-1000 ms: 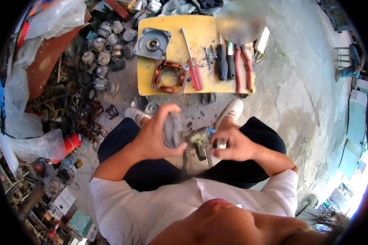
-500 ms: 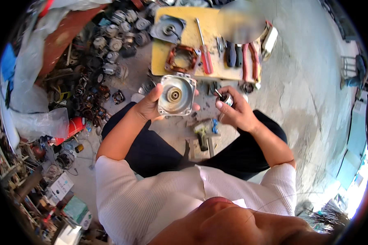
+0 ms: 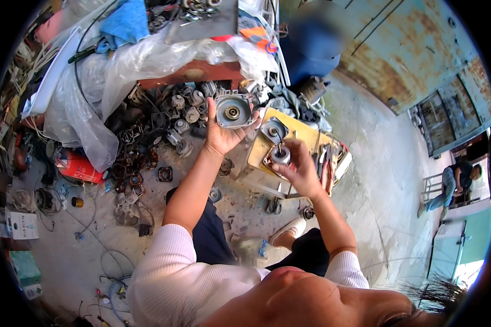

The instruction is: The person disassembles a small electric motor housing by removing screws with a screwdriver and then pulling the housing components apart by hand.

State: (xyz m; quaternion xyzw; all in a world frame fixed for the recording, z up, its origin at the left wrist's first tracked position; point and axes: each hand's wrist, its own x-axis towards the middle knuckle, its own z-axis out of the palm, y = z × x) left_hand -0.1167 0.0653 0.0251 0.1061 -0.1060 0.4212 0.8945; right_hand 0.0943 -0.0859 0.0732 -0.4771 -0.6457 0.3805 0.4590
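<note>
My left hand (image 3: 222, 137) is closed on the edge of a squarish grey metal motor end cover (image 3: 225, 119), its hollow side up and a round bearing seat in the middle. To the right, my right hand (image 3: 303, 173) grips a small motor rotor (image 3: 281, 155) with its thin shaft pointing up. Cover and rotor are apart, both held in the air. Beyond the rotor, a second end cover (image 3: 273, 128) lies on a small yellow-topped table (image 3: 256, 151). A stator with copper windings is mostly hidden behind the rotor.
Red-handled pliers (image 3: 325, 173) and other hand tools lie on the table's right side. A heap of used motor parts (image 3: 191, 114) covers the floor ahead left, beside plastic sheeting (image 3: 101, 117) and a red cylinder (image 3: 81, 167). A person (image 3: 456, 185) sits far right, near a rusty metal door (image 3: 401, 49).
My view has swung up and to the left. Both arms now reach farther forward, the end cover still in my left hand and the rotor still in my right.
</note>
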